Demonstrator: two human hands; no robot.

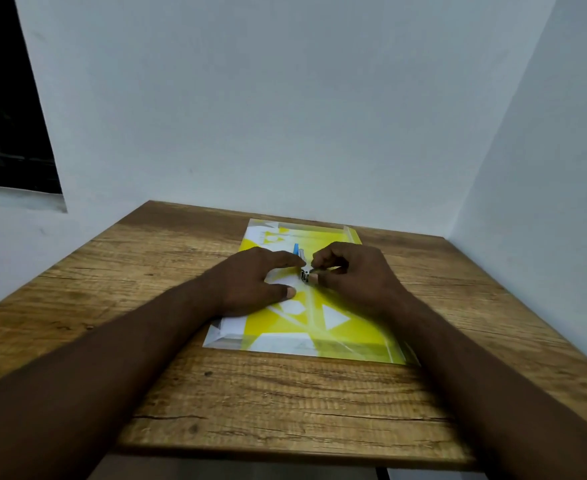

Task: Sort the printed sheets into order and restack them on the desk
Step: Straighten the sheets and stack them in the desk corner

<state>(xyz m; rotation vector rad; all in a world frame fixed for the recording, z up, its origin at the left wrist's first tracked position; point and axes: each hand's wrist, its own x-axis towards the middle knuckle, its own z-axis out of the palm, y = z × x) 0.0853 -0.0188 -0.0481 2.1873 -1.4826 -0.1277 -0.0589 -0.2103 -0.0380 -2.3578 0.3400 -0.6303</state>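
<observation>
Flat on wooden desk (250, 393): yellow-patterned folder (319, 327). On folder's left half: left hand (250, 282), palm down, fingers nearly straight and spread, thumb out. Over folder's centre: right hand (351, 275), fingers curled, pinching small metal clip (305, 273). Just behind clip: blue item (296, 249), identity unclear. At folder's near-left corner: white sheets (231, 325), partly under left wrist.

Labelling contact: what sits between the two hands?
Head view: a small metal clip on the yellow folder, pinched by the right hand; left hand rests beside it.
</observation>
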